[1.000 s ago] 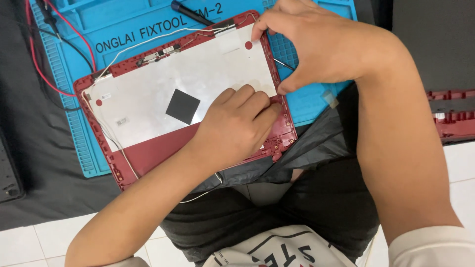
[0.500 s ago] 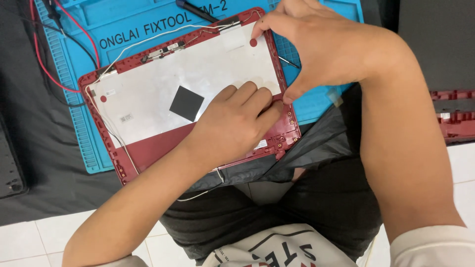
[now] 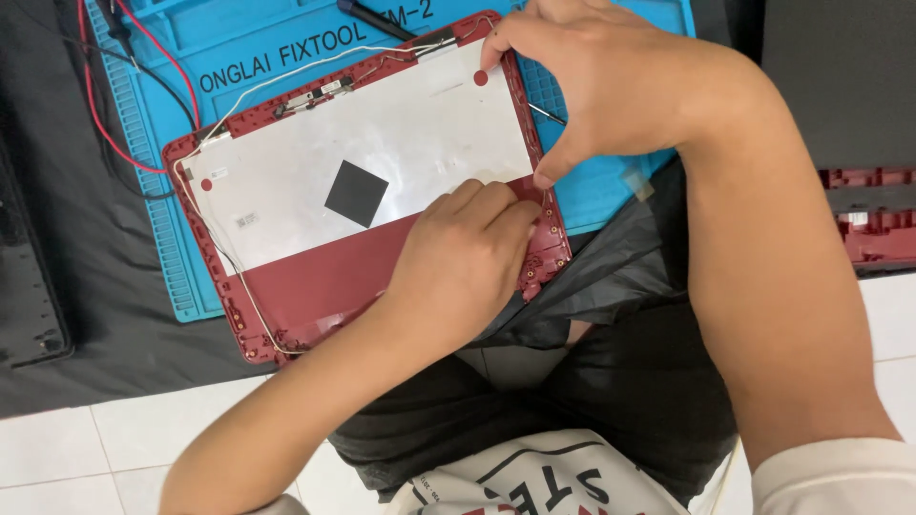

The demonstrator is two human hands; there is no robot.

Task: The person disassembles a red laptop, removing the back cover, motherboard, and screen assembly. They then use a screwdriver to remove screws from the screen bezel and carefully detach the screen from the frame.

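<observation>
Blue repair mat (image 3: 592, 195), red wire (image 3: 105, 133), screwdriver (image 3: 377, 19)

We see the left hand (image 3: 468, 257) pressing flat on the red laptop lid shell (image 3: 315, 286), which lies on the blue repair mat (image 3: 191, 277). The right hand (image 3: 611, 81) pinches the shell's far right edge beside the silver foil panel (image 3: 382, 143).

Laptop lid shell (image 3: 315, 286) was dark red, inner sheet (image 3: 382, 143) silver-white with black square (image 3: 356, 194); mat (image 3: 248, 48) blue.
</observation>
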